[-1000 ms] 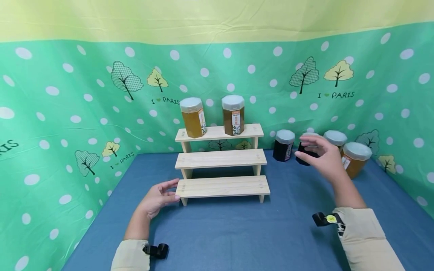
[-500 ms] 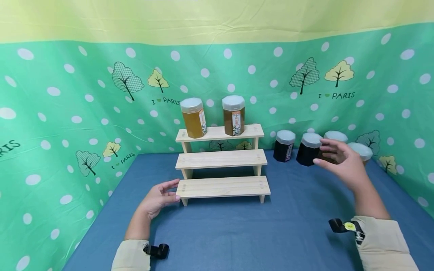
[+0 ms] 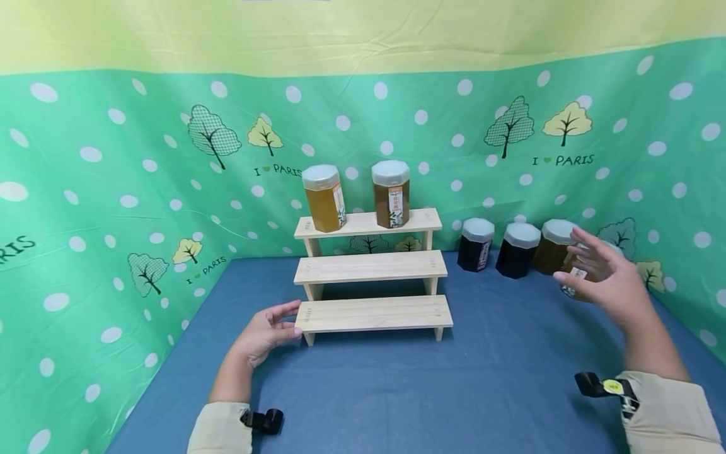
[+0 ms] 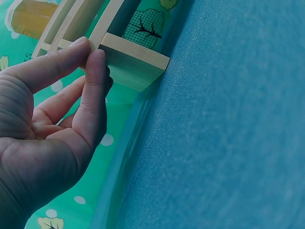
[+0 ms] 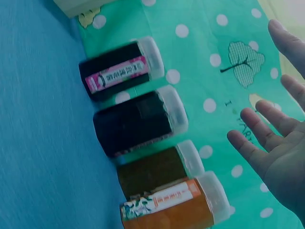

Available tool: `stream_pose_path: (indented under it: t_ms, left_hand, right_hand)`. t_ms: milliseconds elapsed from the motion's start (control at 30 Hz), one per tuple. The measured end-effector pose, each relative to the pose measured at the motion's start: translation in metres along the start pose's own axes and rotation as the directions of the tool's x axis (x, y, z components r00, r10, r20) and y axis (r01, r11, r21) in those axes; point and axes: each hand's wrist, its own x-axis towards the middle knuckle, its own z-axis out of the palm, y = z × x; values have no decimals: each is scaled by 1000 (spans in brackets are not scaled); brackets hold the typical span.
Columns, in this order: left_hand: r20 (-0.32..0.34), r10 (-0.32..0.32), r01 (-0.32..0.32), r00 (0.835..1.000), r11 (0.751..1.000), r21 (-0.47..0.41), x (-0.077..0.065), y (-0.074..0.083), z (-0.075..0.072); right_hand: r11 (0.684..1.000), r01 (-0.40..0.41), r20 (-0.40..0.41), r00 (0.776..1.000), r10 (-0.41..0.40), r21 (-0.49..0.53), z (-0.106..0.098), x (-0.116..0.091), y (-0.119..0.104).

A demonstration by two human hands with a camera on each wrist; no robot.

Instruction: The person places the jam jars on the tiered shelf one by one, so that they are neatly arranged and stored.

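A three-tier wooden display rack (image 3: 374, 313) stands on the blue cloth, its steps rising toward the back. My left hand (image 3: 266, 334) pinches the left end of its lowest step between thumb and fingertips; the left wrist view shows them meeting at the board's corner (image 4: 136, 50). On the right, my right hand (image 3: 615, 280) is held with fingers spread beside an amber jar (image 5: 167, 205) with an orange-and-white label. The palm holds nothing. In the head view the fingers partly cover that jar. A brown jar (image 3: 549, 253) stands just behind it.
Two dark jars (image 3: 475, 249) with pale lids stand between the rack and the brown jar. On the rack's top step are a golden jar (image 3: 324, 205) and a darker amber jar (image 3: 391, 200). A green dotted cloth (image 3: 170, 164) hangs behind.
My right hand has moved to the right, from in front of the second dark jar, past the brown jar, to the labelled amber jar. The left hand stays at the rack.
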Motion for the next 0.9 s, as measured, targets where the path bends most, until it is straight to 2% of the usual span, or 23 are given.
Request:
stream_pose_path:
  t_ms: [100,233,433,667,800,900]
  left_hand:
    - [-2,-5,5,1000,1000,-2,0,0,0]
    - [-2,-4,4,1000,1000,-3,0,0,1]
    - [-3,0,0,1000,1000,2,-1,-1,1]
    - [-4,5,-5,1000,1000,10,0,-1,1]
    - [-7,5,-5,1000,1000,11,0,0,1]
    - [-6,5,-5,1000,1000,12,0,0,1]
  right_hand:
    - [998,-49,1,999,49,-34,-6,-1,2]
    - [997,-67,-21,998,66,-39,-13,-2,11]
    - [988,-138,-121,984,129,-72,-18,-5,25]
    - [988,-138,-186,975,123,-68,-22,-6,43]
    - [977,-204,-217,959,185,-68,-25,-3,54]
    - [964,-257,-255,938,233,-65,-27,-1,63]
